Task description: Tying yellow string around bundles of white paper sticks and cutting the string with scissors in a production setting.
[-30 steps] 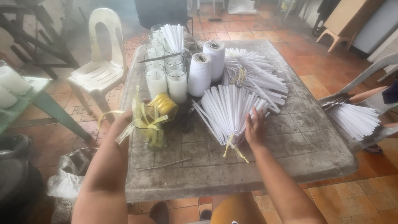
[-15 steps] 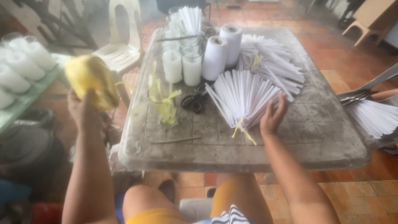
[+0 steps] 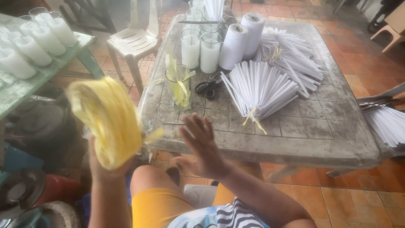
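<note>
The counter [image 3: 295, 139] carries fanned white sticks [image 3: 261, 90], well ahead and right of both hands. The yellow hank [image 3: 110, 120], long axis upright, sits gripped in the left hand [image 3: 105, 166] off the counter's left edge. The right hand [image 3: 202, 145], fingers spread and empty, hovers beside it, nearer the sticks.

Bare forearms, mustard-yellow shorts, a blue-and-white striped top.
</note>
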